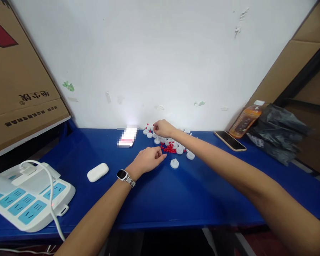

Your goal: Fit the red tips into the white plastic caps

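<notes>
My right hand [161,127] on small white round plastic caps [173,144] near the blue table's [192,192] back edge, my left hand [148,159] curled just beside.

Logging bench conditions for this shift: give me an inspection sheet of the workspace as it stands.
Surface: blue table, wall behind.
Job's things: white round caps and small red pieces piled near the wall.
Clutter: white earbud case, phone, orange drink bottle, black plastic bag.
Hands: left hand curled beside the red pieces, contents hidden; right hand pinching at the pile's far edge.
Cables: white cable plugged into power strip.
Surroundings: cardboard box at left.
</notes>
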